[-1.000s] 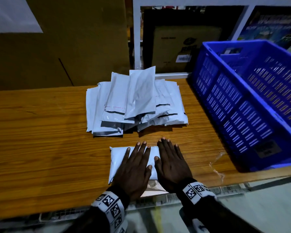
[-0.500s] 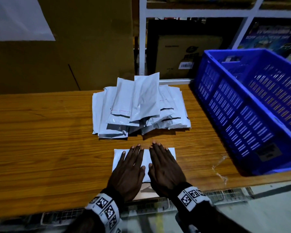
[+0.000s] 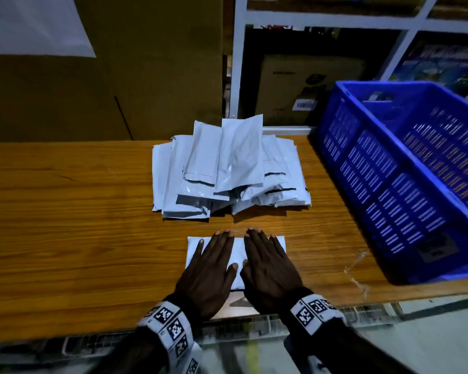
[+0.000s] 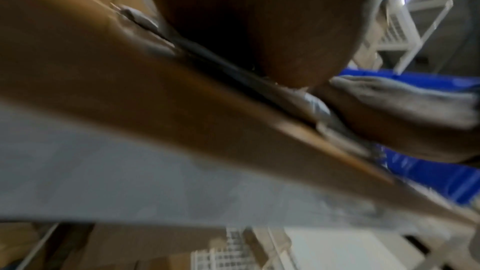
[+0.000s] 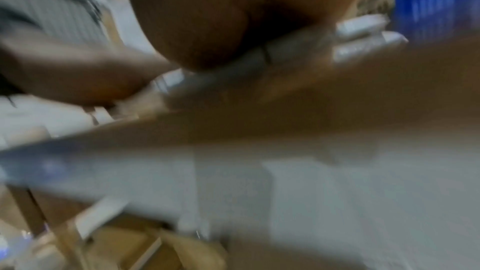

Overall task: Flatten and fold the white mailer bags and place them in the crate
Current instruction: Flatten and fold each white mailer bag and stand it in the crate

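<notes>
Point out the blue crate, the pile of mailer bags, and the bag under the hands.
blue crate (image 3: pixel 384 190), head view, on its slotted near side wall.
pile of mailer bags (image 3: pixel 238 157), head view, on the topmost bag.
white mailer bag (image 3: pixel 238 252), head view, on the strip showing between the two hands.

Light: dim around me, cool bluish cast.
Shadows: soft, under the mailer pile (image 3: pixel 227 168) nearest me.
Head view: fairly sharp centre, bowed and smeared edges.
Wrist views: heavily blurred, murky.
</notes>
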